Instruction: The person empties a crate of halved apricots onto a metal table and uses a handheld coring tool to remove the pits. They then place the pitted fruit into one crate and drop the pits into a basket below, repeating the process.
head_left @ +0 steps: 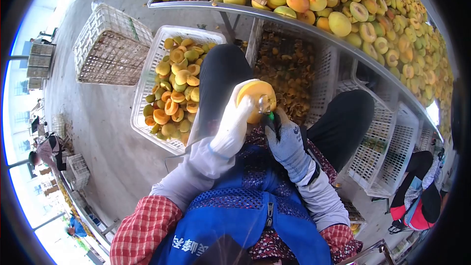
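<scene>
White knit is covering the left hand [235,120], which is closing around a yellow-orange fruit [252,90] above the lap, between the wearer's knees; the grey-gloved right hand [288,148] is gripping a small tool [265,104] with a shiny end, holding it against or just in front of the fruit's near side. For this close work, the left hand is best serving as a steady cradle, pressing firmly enough to stop the fruit from rolling but not bruising its flesh, with its thumb staying clear of the tool's path. The right hand is likely doing better with short, controlled wrist movements than with hard pushing, since wet skin could be letting the tool slip towards the glove. Cut fruit is lying in the white crate [139,99] beside one knee, and whole and halved fruit is covering the metal-edged table [314,29] ahead. Glare and blur are hiding the tool's exact shape, and the right fingers are concealing most of its handle. Whether the tip is inside the flesh cannot be told, nor whether the fruit is whole; its underside is disappearing behind the hands. Shadow is muddying the brown pieces [282,71] between the knees.
</scene>
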